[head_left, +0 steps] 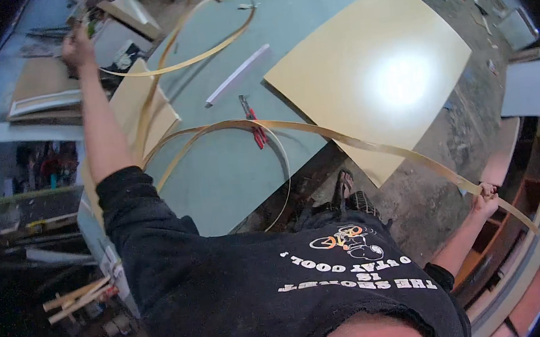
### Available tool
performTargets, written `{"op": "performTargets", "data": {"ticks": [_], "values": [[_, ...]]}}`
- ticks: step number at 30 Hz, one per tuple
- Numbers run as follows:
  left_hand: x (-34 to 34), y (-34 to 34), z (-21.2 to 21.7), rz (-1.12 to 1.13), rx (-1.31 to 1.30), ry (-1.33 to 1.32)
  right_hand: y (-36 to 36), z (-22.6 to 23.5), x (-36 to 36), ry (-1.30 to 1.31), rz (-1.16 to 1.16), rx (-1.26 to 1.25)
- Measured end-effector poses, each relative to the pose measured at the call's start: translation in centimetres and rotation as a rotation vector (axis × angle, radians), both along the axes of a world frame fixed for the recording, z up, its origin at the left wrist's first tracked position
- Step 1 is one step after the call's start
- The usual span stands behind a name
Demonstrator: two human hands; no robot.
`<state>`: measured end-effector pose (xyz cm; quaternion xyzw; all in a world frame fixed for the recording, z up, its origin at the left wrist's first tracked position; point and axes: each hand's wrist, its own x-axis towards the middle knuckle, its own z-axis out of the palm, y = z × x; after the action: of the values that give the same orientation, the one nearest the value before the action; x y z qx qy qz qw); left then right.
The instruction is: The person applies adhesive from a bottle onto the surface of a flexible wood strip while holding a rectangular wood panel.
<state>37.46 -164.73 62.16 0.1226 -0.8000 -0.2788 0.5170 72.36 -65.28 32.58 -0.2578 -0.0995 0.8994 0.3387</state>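
My right hand [486, 199], out at the far right, is closed around a long, thin strip of tan edge banding [371, 145]. From there the strip runs left across the work surface and curls into loose loops, with more coils at the upper left. At the upper left, my left hand [78, 49] is raised among cluttered things. Its fingers look bent together, but what they hold is too blurred to make out. Beneath the strip lie red-handled pliers [258, 135], partly crossed by a loop. A narrow pale bar [238, 75] rests above them.
A large cream panel [362, 51] lies over the right side of the grey-green table [212, 202]. Board offcuts [139, 103] lie at the table's left. Wooden cabinet parts [527, 210] stand at the right, and shelves with clutter [32, 163] at the left.
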Motion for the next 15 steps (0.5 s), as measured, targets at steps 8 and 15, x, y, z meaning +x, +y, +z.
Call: {"op": "performTargets", "data": {"ticks": [8, 15], "values": [[-9.7, 5.7, -7.8, -0.55, -0.17, 0.23, -11.2, 7.8, 10.8, -0.114, -0.142, 0.131], [-2.9, 24.5, -32.2, -0.901, -0.841, -0.37, -17.6, 5.2, 18.9, -0.406, -0.271, 0.207]]}}
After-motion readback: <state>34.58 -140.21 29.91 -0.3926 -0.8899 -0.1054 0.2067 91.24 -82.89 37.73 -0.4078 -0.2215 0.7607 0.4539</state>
